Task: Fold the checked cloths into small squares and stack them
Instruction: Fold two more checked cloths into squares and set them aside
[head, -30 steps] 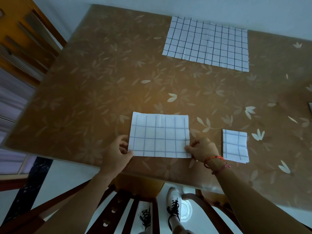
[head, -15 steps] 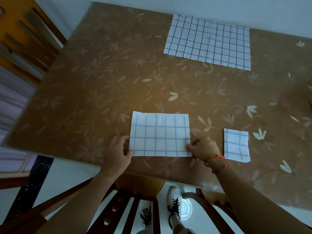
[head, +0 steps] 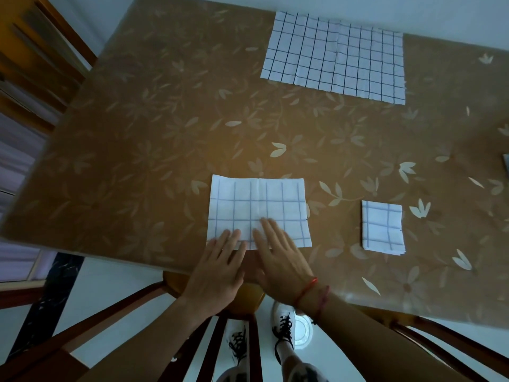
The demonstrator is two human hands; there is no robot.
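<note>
A half-folded white checked cloth (head: pixel 259 205) lies as a rectangle near the table's front edge. My left hand (head: pixel 217 268) rests flat with straight fingers on its near-left edge. My right hand (head: pixel 281 257) lies flat beside it, its fingers spread over the cloth's near middle. To the right sits a small folded square of checked cloth (head: pixel 382 227), made of more than one layer. An unfolded checked cloth (head: pixel 334 56) lies spread at the far side of the table.
The table (head: pixel 137 150) has a brown leaf-patterned cover. A wooden chair (head: pixel 239 299) stands under its front edge, with my shoes below. A wooden door frame (head: pixel 35 64) is at the left. A small object's edge shows at the far right.
Both hands let go of the cloth's near corners and moved inward to the middle. They now lie flat with straight fingers on the cloth's near edge.
</note>
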